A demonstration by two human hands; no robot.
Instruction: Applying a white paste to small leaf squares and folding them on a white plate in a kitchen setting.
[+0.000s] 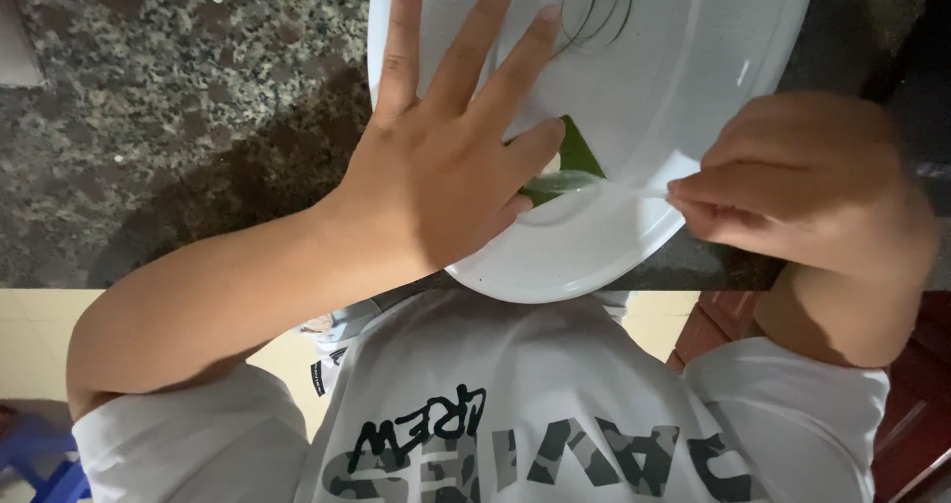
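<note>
Left hand (436, 166) spread flat, pinning green leaf (578, 151) on white plate (684, 77) at frame centre; right hand (802, 181) pinched shut on pale strip (594, 183), pulling sideways above speckled table (168, 97).

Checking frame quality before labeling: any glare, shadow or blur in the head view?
Head view: small glare spot on the white plate; soft arm shadow on the granite counter beside the left hand; right hand slightly soft, the pale strip it pinches faintly blurred; green leaf sharp enough.
</note>
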